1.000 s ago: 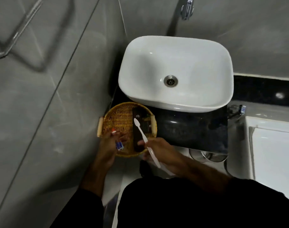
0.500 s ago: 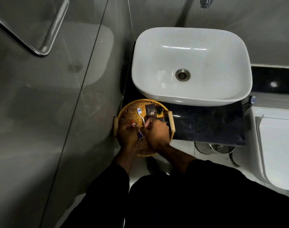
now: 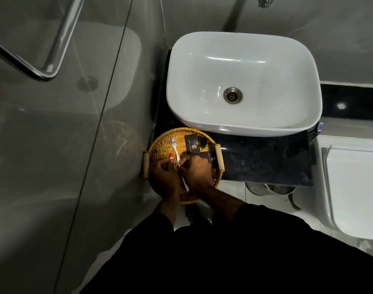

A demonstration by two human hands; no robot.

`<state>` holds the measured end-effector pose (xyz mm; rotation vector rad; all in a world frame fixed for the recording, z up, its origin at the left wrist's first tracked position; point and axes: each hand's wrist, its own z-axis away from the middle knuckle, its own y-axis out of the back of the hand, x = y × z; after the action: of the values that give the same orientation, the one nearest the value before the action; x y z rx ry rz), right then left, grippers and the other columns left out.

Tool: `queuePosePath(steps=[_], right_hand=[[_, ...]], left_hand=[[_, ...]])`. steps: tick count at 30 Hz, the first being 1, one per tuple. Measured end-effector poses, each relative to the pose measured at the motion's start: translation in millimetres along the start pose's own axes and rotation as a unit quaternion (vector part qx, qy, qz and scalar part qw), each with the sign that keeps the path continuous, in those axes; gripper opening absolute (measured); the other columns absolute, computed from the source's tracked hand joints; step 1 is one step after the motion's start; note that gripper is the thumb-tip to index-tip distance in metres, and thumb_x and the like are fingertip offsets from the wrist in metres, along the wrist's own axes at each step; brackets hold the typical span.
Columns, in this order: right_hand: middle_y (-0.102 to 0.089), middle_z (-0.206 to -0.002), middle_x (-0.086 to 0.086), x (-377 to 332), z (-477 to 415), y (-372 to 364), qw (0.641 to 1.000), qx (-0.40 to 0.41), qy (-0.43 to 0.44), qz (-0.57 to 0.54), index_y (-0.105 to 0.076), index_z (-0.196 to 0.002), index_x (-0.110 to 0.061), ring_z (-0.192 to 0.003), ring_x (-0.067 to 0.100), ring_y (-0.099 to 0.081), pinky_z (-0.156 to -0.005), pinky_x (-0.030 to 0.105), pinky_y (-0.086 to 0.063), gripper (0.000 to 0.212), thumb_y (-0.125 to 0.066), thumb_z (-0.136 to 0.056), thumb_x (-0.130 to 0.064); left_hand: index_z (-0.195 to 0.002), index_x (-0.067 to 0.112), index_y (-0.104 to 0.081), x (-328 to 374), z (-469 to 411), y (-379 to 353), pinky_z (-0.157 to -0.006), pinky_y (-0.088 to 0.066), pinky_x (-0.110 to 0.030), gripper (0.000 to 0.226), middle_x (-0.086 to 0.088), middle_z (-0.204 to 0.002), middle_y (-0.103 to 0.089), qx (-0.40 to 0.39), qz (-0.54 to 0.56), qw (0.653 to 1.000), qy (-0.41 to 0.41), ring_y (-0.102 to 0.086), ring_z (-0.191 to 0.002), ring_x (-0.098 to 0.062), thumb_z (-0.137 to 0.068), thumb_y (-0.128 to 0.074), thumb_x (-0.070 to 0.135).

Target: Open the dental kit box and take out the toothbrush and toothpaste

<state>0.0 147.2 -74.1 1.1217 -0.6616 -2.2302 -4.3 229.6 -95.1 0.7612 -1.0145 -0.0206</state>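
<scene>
Looking down on a white sink [image 3: 242,81] sitting on a dark bench [image 3: 266,162], beyond the fingers. A wicker tray [image 3: 160,143] is lying under both hands. Dark kit boxes [image 3: 191,145] are resting just past the right hand [image 3: 197,172], which is gripping the white toothbrush [image 3: 175,148]. The left hand [image 3: 163,177] is closing round the red-capped toothpaste [image 3: 171,156]. Both items seem to be out, so the task is looking nearly done.
</scene>
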Motion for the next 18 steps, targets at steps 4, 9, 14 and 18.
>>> queuePosePath(steps=[4,9,14,18], right_hand=[[-0.073,-0.127,0.011,0,-4,1,1.0,-0.001,0.001,-0.007,-0.071,-0.124,-0.009,-0.116,0.025,-0.072,-0.101,0.038,-0.06,0.023,-0.066,-0.102,-0.015],[-0.076,-0.119,0.006,4,-3,4,0.999,0.008,0.033,-0.034,-0.074,-0.113,-0.015,-0.11,0.022,-0.073,-0.095,0.033,-0.061,0.015,-0.07,-0.099,-0.017],[-0.08,-0.102,0.005,8,3,12,0.997,0.037,0.062,-0.032,-0.077,-0.101,-0.017,-0.095,0.022,-0.076,-0.087,0.037,-0.063,0.016,-0.067,-0.1,-0.029],[-0.083,-0.096,0.0,17,4,40,0.99,0.042,0.104,-0.082,-0.081,-0.093,-0.017,-0.092,0.018,-0.076,-0.089,0.029,-0.058,0.016,-0.067,-0.094,-0.025]], left_hand=[[-0.102,0.009,-0.076,1,-1,-2,-0.082,-0.042,-0.025,0.021,-0.008,-0.107,-0.077,0.0,-0.024,1.0,0.002,-0.069,-0.101,-0.026,-0.094,-0.063,0.022],[-0.11,0.009,-0.069,5,2,-3,-0.084,-0.045,-0.03,0.024,-0.01,-0.115,-0.072,0.016,-0.043,0.999,0.018,-0.066,-0.105,-0.028,-0.099,-0.053,0.022],[-0.115,0.009,-0.065,6,13,0,-0.093,-0.048,-0.039,0.028,-0.013,-0.12,-0.068,0.037,-0.06,0.998,0.001,-0.062,-0.11,-0.031,-0.1,-0.05,0.028],[-0.109,0.008,-0.069,17,26,-2,-0.094,-0.043,-0.037,0.023,-0.014,-0.112,-0.07,0.052,-0.088,0.991,-0.091,-0.063,-0.105,-0.034,-0.099,-0.055,0.023]])
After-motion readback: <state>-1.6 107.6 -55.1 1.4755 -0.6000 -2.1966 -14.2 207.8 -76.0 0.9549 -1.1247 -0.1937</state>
